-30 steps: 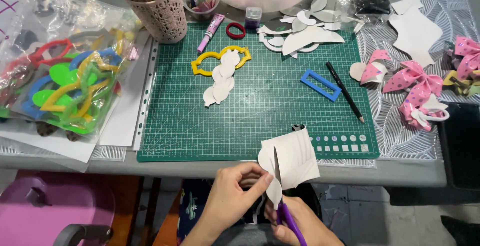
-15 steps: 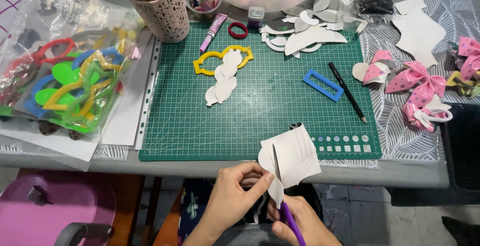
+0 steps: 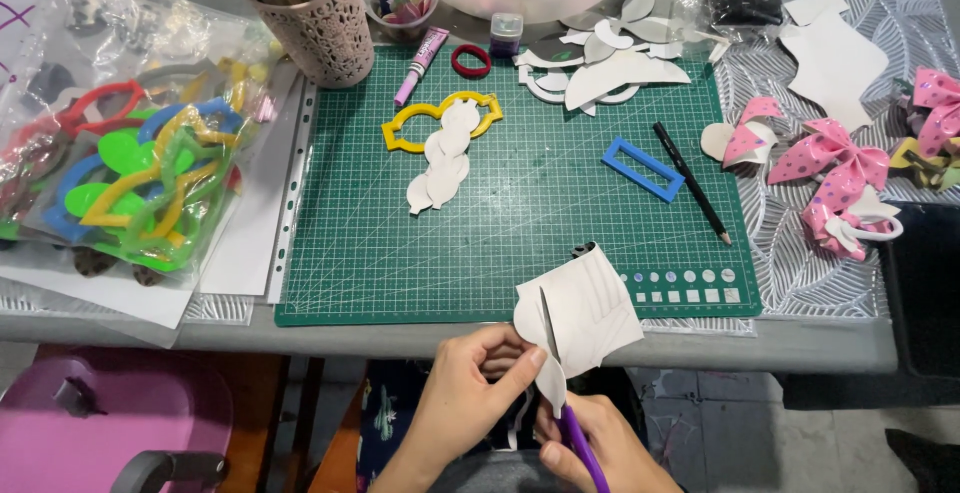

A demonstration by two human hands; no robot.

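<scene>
Head view showed the left hand (image 3: 470,383) pinching a white sheet (image 3: 580,318) just past the table edge (image 3: 300,333), while the right hand (image 3: 600,443), fingers curled, gripped purple-handled scissors (image 3: 565,393) cutting it.

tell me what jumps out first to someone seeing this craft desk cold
At the near edge, the left hand pinches a white sheet of cut material while the right hand works purple-handled scissors through it. Behind lies the green gridded cutting mat, with pink spotted bows to its right.
</scene>
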